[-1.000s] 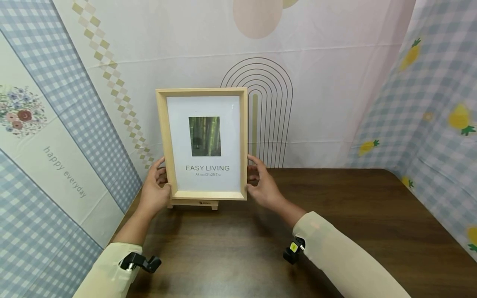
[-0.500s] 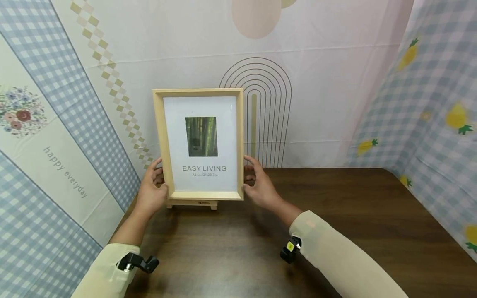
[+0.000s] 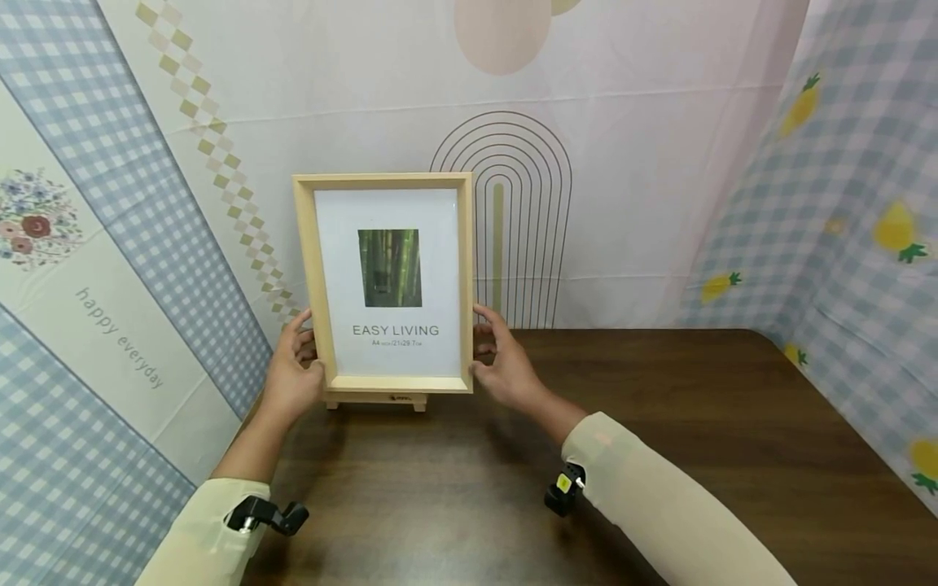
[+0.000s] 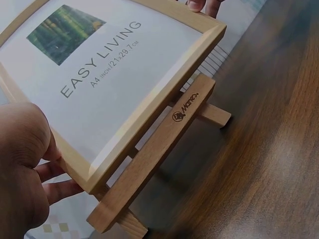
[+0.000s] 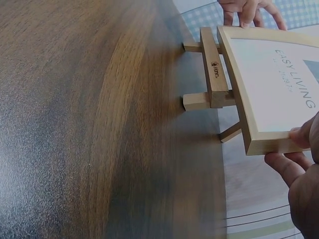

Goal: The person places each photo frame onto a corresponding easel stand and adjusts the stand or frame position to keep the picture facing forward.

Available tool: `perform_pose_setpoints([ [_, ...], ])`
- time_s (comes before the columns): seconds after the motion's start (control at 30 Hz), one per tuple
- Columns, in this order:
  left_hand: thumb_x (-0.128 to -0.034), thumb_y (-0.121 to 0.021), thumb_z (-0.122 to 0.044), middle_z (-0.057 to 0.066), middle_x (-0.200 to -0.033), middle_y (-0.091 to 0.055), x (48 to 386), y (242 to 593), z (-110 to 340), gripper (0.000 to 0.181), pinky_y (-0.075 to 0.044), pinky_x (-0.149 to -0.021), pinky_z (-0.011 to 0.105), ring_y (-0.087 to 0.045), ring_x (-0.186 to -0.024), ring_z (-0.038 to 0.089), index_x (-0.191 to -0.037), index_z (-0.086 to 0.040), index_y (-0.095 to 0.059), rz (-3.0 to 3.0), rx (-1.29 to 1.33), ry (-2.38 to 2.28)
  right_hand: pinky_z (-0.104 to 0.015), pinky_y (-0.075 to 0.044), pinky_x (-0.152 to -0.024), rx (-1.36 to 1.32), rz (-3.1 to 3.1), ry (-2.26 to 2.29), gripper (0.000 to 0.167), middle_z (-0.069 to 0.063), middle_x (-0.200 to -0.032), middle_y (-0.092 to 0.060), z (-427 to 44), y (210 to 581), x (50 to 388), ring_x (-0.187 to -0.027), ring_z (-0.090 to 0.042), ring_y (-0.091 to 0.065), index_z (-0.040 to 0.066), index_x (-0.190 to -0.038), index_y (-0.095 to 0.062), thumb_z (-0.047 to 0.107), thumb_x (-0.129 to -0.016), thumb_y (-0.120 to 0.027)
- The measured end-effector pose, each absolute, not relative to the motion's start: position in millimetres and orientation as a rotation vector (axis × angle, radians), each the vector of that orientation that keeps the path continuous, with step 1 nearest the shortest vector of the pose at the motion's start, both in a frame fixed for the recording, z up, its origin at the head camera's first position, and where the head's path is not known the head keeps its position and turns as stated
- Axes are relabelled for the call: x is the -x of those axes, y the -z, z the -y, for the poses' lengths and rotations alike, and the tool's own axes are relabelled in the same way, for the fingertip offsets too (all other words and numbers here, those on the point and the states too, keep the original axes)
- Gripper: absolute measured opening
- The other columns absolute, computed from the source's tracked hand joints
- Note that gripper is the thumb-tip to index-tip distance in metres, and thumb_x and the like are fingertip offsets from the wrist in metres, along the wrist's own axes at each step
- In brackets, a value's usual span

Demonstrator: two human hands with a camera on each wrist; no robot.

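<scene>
Yeah, the left hand (image 3: 293,381) and right hand (image 3: 511,370) are gripping the picture frame (image 3: 388,281) just above the little easel (image 4: 152,154); it's overhanging rightward, so releasing it off-centre could be risking a tip-over.

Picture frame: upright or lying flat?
Upright: the head view shows the wooden picture frame on end in front of the backdrop, left hand and right hand gripping its sides.
</scene>
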State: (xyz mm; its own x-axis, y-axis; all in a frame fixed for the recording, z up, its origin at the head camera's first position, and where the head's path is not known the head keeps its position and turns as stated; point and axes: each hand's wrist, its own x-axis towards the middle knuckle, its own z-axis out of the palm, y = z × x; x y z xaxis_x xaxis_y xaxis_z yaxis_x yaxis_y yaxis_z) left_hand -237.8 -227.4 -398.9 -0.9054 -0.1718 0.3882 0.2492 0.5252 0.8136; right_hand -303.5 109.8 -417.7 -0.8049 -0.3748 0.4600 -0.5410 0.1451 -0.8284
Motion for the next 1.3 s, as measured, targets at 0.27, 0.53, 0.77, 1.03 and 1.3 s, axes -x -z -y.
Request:
perform_pose_setpoints([
  [0.27,-0.0894,-0.043,0.017,0.029,-0.149,-0.044,238,398,230,0.087,-0.045,-0.081,0.017,-0.053,-0.119,0.043,-0.165,-0.02,-0.019,2.34,0.064,1.369,-0.034,-0.059,-0.079,-0.903,2.269,-1.743,0.094,-0.02,-0.133,-0.052,-106,417,303,-0.104,-0.035,-0.064,0.021,-0.159,-0.029,-0.023,-0.083,-0.064],
  [0.53,-0.0889,-0.043,0.017,0.031,-0.15,-0.041,236,398,233,0.088,-0.043,-0.081,0.014,-0.051,-0.122,0.043,-0.165,-0.019,-0.018,2.321,0.042,1.391,-0.038,-0.06,-0.077,-0.929,2.249,-1.739,0.096,-0.02,-0.134,-0.054,-101,417,302,-0.104,-0.036,-0.064,0.023,-0.159,-0.031,-0.024,-0.083,-0.066],
  [0.77,-0.0872,-0.044,0.019,0.031,-0.15,-0.043,236,399,236,0.089,-0.044,-0.08,0.012,-0.053,-0.12,0.043,-0.164,-0.018,-0.019,2.299,0.035,1.383,-0.036,-0.06,-0.077,-0.933,2.253,-1.738,0.096,-0.019,-0.132,-0.055,-98,416,302,-0.102,-0.034,-0.065,0.023,-0.159,-0.03,-0.025,-0.083,-0.065],
  [1.03,-0.0872,-0.043,0.019,0.032,-0.15,-0.042,238,399,234,0.088,-0.043,-0.081,0.012,-0.052,-0.124,0.045,-0.164,-0.015,-0.018,2.297,0.025,1.356,-0.036,-0.059,-0.078,-0.949,2.252,-1.717,0.096,-0.021,-0.132,-0.055,-99,415,302,-0.102,-0.034,-0.065,0.021,-0.16,-0.029,-0.023,-0.083,-0.065],
  [1.3,-0.0863,-0.042,0.018,0.029,-0.15,-0.043,236,399,231,0.088,-0.043,-0.08,0.011,-0.052,-0.124,0.043,-0.164,-0.017,-0.019,2.306,-0.006,1.331,-0.033,-0.059,-0.076,-0.955,2.26,-1.691,0.096,-0.019,-0.132,-0.055,-100,416,303,-0.101,-0.033,-0.066,0.021,-0.159,-0.029,-0.023,-0.083,-0.067],
])
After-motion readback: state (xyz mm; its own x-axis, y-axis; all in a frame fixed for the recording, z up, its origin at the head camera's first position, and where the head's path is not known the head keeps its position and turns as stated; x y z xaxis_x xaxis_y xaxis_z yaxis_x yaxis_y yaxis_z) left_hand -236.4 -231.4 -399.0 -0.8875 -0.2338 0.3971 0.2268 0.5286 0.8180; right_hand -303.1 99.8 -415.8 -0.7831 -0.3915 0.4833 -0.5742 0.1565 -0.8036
